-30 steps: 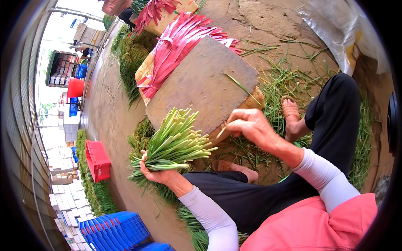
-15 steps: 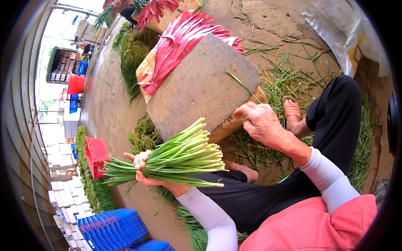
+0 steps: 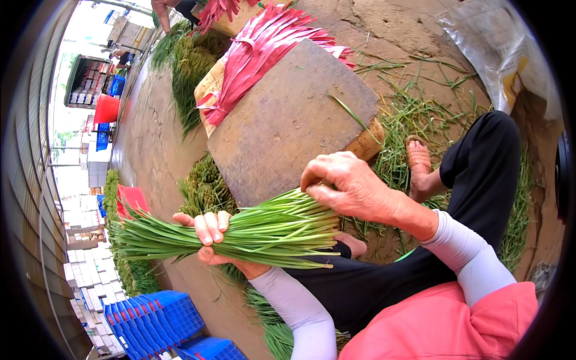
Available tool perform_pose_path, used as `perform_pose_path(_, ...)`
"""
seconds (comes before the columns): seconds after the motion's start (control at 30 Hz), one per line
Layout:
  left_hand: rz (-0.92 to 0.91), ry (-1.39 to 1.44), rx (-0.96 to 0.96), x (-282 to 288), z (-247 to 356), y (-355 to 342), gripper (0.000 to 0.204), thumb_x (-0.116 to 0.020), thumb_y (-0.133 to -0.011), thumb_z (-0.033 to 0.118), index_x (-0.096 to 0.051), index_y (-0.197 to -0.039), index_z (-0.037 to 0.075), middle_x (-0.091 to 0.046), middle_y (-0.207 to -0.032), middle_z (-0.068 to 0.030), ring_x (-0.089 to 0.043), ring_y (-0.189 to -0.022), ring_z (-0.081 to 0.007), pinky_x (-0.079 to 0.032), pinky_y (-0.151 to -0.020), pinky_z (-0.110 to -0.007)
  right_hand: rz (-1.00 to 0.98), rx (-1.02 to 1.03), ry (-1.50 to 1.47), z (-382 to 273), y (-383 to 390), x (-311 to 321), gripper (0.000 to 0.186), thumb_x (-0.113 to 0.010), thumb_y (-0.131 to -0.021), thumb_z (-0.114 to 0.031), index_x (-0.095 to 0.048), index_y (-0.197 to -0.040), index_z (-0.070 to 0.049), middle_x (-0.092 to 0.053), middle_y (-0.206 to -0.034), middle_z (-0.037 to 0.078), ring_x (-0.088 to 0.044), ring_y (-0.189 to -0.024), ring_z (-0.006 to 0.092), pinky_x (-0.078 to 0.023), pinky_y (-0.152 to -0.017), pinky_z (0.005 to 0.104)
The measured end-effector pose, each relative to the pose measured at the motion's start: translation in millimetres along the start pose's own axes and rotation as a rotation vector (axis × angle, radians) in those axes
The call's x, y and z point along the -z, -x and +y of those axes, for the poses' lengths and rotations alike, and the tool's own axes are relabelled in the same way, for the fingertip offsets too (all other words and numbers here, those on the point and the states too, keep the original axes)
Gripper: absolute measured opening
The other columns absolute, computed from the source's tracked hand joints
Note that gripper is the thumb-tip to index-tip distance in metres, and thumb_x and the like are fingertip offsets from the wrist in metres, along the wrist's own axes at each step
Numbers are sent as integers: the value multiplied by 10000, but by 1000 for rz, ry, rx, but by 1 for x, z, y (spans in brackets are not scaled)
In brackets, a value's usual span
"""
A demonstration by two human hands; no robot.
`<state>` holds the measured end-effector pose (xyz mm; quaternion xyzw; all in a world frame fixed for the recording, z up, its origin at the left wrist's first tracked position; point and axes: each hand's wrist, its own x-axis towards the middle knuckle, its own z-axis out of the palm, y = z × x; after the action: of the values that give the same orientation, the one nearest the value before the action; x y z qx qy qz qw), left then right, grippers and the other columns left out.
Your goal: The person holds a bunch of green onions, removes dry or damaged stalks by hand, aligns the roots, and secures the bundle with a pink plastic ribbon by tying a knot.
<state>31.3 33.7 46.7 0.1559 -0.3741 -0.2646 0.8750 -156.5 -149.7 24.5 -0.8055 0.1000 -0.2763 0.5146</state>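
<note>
A thick bunch of garlic chives (image 3: 276,231) lies sideways across my lap, pale stem ends to the right and green leaf tips to the left. My left hand (image 3: 213,235) wraps round it toward the leafy end. At the upper edge of the stem ends, my right hand (image 3: 348,187) has its fingers bent into a pinch on the outer stalks. The exact grip of its fingertips is partly hidden. Just beyond stands a block with a flat, worn board (image 3: 291,123) on top, one loose green blade (image 3: 349,112) lying across it.
Pink-red strips (image 3: 255,60) are tied to the block's far left side. Loose chives (image 3: 414,114) litter the ground at right, and piled bunches (image 3: 207,189) lie left of the block. Blue crates (image 3: 153,318) stand lower left, a red crate (image 3: 132,200) above them. Another person's hand (image 3: 161,13) shows at top.
My right hand has moved left from the block's near edge onto the bunch's stem ends. The bunch has levelled out, its stem ends shifting slightly right.
</note>
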Motion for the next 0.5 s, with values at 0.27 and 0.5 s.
perform_pose_path(0.27,-82,-36,90,2,1,0,713,-609,-799,-4,-339,-1458,27,-548,-817,-23,-533,-773,-156,-457,-854,-322,-99,-175,20,8,-3,-11,157,-599,-850,-203,-618,-890,-52,-630,-864,110,-618,-864,281,-440,-813,398)
perform_pose_path(0.5,-58,-13,94,3,-1,-1,731,-585,-805,2,-298,-1477,11,-529,-836,-35,-525,-784,-161,-460,-862,-331,183,-133,379,81,-3,-5,277,-599,-820,-172,-607,-1056,-28,-622,-1065,164,-592,-1047,334,-441,-936,432)
